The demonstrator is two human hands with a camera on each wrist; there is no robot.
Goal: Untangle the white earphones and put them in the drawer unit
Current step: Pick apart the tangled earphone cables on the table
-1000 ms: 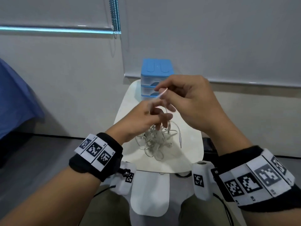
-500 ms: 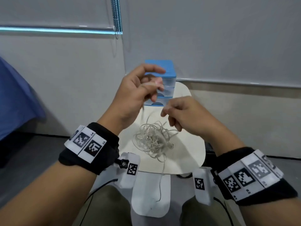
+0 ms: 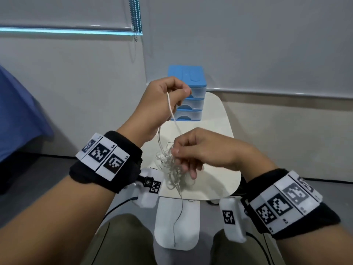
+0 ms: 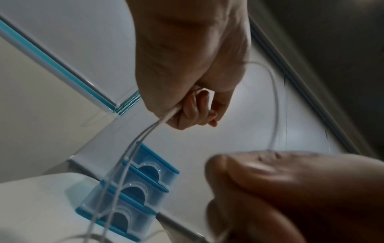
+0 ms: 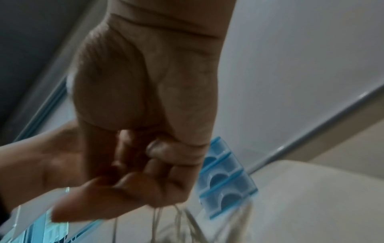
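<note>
White earphones (image 3: 172, 163) pinched between raised left hand (image 3: 162, 104), lower right hand (image 3: 206, 150).

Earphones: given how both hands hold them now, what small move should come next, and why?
Probably the left hand should draw its pinched strand further up while the right hand holds the knot: the earphones are still bunched over the table, and the drawer unit stays closed.
</note>
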